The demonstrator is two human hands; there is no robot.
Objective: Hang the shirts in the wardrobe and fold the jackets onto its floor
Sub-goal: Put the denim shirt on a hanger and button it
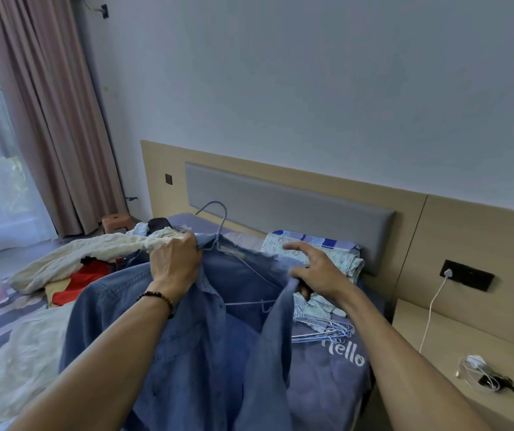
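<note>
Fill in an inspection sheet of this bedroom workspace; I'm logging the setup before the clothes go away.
Surface: bed, blue cover.
Job's things: denim shirt on a blue hanger; spare hangers on the bed.
Clutter: cream blanket, red garment, folded floral cloth.
Hands: left hand grips the collar; right hand pinches the other shoulder.
Cables: white cable plugged into the wall socket; charger on the nightstand.
Surroundings: curtain, headboard.

Both forearms reach forward, bare. Left hand (176,262) fingers curled, gripping fabric at its top edge; beaded bracelet on that wrist. Right hand (317,270) thumb pinching cloth, index and other fingers extended.
</note>
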